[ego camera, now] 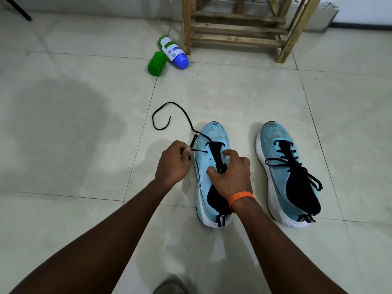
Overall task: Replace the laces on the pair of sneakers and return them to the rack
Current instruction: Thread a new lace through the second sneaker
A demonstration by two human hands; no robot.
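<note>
Two light blue sneakers stand side by side on the tiled floor, toes pointing away from me. The left sneaker [214,134] has a black lace [169,105] threaded only through its front eyelets; the loose end curls over the floor to the left. My left hand [172,162] pinches a stretch of this lace just left of the shoe. My right hand [231,172] grips the black tongue and the upper of the same sneaker, an orange band on its wrist. The right sneaker [284,166] is fully laced in black, with its lace ends lying loose.
A wooden rack [237,30] stands at the back, its low slatted shelf bare. A white bottle with a blue cap [174,52] and a green container [157,63] lie on the floor left of the rack. A dark pole foot [21,11] shows at top left.
</note>
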